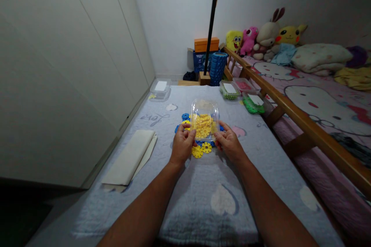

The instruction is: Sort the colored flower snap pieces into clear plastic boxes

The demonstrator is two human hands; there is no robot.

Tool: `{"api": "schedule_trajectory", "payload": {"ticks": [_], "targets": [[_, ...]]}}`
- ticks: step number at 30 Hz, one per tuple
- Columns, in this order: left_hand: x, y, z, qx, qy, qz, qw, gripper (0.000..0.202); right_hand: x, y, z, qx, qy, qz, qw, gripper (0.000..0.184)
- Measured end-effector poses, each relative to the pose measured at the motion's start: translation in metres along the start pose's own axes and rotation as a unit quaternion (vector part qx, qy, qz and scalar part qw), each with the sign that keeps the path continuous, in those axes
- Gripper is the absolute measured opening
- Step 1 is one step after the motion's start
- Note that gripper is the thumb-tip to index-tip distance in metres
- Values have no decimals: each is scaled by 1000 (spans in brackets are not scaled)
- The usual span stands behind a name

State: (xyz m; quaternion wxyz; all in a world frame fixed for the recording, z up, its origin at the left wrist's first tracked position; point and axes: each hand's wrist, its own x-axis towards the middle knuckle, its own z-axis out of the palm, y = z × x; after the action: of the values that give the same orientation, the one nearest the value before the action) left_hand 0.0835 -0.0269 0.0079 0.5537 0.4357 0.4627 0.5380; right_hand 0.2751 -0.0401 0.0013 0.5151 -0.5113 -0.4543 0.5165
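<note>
A clear plastic container [205, 106] with many yellow notched discs [203, 124] inside is tilted toward me above the table. My left hand [183, 142] grips its left side near the bottom corner, thumb in front. On the opposite side, my right hand [228, 142] holds the lower right corner in the same way. Beneath and around the container lie loose discs: yellow ones [197, 152] at the front and blue ones [185, 116] at the back left. Part of this pile is hidden by the container and my hands.
Lidded clear boxes with green pieces [230, 90], bright green pieces [253, 104] and pink pieces [242, 84] stand at the back right. Another clear box [161, 88] is at the back left. Folded cream paper [130, 158] lies left. A wooden bed rail [278, 104] borders the right side.
</note>
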Motion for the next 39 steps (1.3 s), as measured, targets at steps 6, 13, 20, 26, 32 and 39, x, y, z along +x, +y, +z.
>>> {"api": "schedule_trajectory", "payload": {"ticks": [6, 13, 20, 26, 32, 39], "targets": [[0, 1, 0, -5, -3, 6, 1000, 47, -1, 0, 1, 1, 5, 0, 1000, 97], [1, 0, 0, -7, -3, 7, 1000, 50, -2, -3, 3, 0, 5, -13, 1000, 94], [2, 0, -1, -7, -4, 3, 1000, 52, 0, 2, 4, 12, 5, -18, 1000, 95], [2, -1, -1, -5, -6, 6, 1000, 52, 0, 3, 4, 7, 8, -24, 1000, 93], [2, -2, -1, -6, -10, 10, 1000, 51, -1, 2, 6, 6, 8, -31, 999, 91], [4, -4, -1, -10, -9, 9, 1000, 50, -1, 1, 7, 0, -1, -38, 999, 91]]}}
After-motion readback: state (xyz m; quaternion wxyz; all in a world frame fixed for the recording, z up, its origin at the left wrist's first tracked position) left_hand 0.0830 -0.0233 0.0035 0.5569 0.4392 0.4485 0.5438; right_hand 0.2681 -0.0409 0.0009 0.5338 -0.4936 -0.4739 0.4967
